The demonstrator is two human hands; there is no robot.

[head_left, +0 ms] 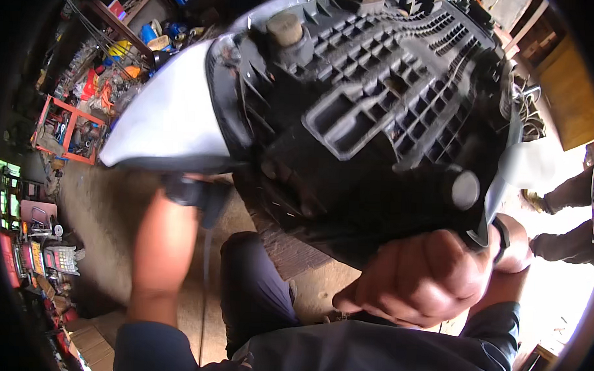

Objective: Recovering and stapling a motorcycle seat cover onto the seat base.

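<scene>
A motorcycle seat [371, 123] is tilted up in front of me with its underside showing: black ribbed plastic, a round rubber foot [285, 29] and glossy, pale sides. My right hand [424, 278] is closed on its near right edge, knuckles toward me. A dark band [501, 240] circles the right wrist. My left hand [209, 178] is at the seat's left end, mostly hidden below the pale tip. Beside it is a blurred black object [211, 202], perhaps a band or tool; a thin cord hangs below. The left fingers do not show.
Under the seat is a wooden surface [285, 247], near my knee [254, 282]. An orange metal frame [70, 128] and heaped tools and parts stand at the left. Another person's legs [571, 195] are at the right, near a yellow-brown wooden panel [572, 90].
</scene>
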